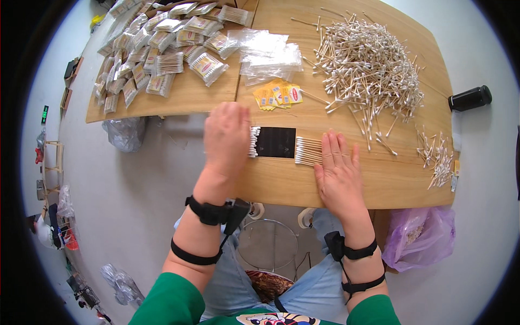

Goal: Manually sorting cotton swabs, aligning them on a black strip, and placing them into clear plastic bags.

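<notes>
My left hand [227, 134] is closed over a row of cotton swabs [253, 142] at the table's near edge; only their white tips stick out on its right side. Just right of those tips lies a flat black rectangle [276, 142]. Beyond it, a second row of cotton swabs [309, 151] lies side by side with tips toward the black piece. My right hand [340, 170] rests on that row with its fingers stretched out flat, hiding the far ends. Yellow printed cards [277, 95] are fanned out above the black piece.
A big loose heap of cotton swabs [371, 65] covers the far right, with a smaller pile [436, 160] nearer. Clear plastic bags [268, 54] lie at the back middle. Filled swab packets [168, 62] crowd the left. A black cylinder [470, 98] and a purple bag [422, 238] sit rightward.
</notes>
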Demonstrator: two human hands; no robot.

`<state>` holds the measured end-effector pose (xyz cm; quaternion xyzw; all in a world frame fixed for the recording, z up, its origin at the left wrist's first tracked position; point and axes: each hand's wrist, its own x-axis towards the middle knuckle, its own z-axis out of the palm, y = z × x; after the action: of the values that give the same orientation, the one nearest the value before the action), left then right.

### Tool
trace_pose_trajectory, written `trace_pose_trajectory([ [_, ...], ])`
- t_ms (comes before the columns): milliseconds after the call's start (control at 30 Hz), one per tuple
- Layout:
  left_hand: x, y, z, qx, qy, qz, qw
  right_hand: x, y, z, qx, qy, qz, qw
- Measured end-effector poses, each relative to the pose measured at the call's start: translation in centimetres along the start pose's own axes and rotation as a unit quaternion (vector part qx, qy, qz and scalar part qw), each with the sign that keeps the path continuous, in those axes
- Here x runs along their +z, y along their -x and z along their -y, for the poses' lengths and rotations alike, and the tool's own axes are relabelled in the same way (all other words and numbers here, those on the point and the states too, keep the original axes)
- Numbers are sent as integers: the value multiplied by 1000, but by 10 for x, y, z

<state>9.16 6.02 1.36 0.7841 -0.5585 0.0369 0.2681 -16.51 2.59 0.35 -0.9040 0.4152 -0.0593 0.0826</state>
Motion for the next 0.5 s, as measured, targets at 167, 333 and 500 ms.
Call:
trace_pose_trajectory([
  [167, 3, 16, 46, -32, -61, 37, 997, 9, -19, 19, -22, -8, -5, 1000],
  [333, 15, 22, 63, -91, -22, 139, 986, 13, -30, 33, -35, -7, 0, 999],
  [500, 19, 24, 66, -93, 35, 144, 985, 17, -40, 50, -48, -7, -2, 999],
])
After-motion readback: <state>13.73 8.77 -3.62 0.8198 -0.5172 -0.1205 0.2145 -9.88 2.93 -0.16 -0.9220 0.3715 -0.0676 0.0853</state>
